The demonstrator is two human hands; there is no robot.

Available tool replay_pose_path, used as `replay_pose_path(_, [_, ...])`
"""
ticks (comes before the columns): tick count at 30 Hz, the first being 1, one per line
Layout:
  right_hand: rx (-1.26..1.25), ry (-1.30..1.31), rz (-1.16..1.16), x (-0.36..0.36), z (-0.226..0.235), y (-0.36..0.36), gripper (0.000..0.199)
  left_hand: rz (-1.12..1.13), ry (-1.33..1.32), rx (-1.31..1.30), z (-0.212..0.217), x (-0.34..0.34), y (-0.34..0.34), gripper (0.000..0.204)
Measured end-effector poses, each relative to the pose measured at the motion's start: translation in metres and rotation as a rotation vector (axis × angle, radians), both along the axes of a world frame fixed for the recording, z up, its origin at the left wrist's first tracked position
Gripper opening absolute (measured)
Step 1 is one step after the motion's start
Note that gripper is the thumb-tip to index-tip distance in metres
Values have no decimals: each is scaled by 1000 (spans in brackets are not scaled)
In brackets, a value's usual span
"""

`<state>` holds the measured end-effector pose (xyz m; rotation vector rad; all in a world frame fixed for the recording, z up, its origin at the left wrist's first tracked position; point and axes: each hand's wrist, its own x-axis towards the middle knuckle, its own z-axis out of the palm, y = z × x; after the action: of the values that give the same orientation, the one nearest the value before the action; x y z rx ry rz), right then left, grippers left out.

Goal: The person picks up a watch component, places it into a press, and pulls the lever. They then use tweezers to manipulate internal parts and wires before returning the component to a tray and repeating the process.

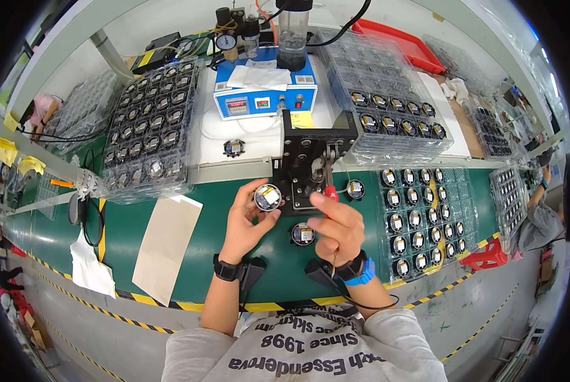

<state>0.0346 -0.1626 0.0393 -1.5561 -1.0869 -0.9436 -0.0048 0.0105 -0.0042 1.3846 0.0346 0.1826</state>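
My left hand [242, 226] pinched a round module [268, 198] at the black press's [302, 156] 8 o'clock; right hand [340, 230] curled, grip unclear. Probably loading, so next called for careful lining-up.

Workbench, green-topped [193, 261], black-and-yellow edging tape [298, 305]. Directly upon it: rectangular beige sheet [166, 248]; black metal press [296, 167]; two round black-rimmed modules [303, 233]; clear plastic tray [465, 191].

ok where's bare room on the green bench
Best patch of green bench: between the beige sheet and left hand. A smaller one lies between that sheet and the white cloth. Crowded around the black press, with the right hand and a loose round module.
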Motion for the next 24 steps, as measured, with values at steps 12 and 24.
replay_pose_path(12, [2,1182,-92,-50,-35,-20,18,-180,-189,502,12,-16,-21,59])
replay_pose_path(24, [-181,940,-457,-1,-30,-75,12,-241,-299,525,15,-11,-11,47])
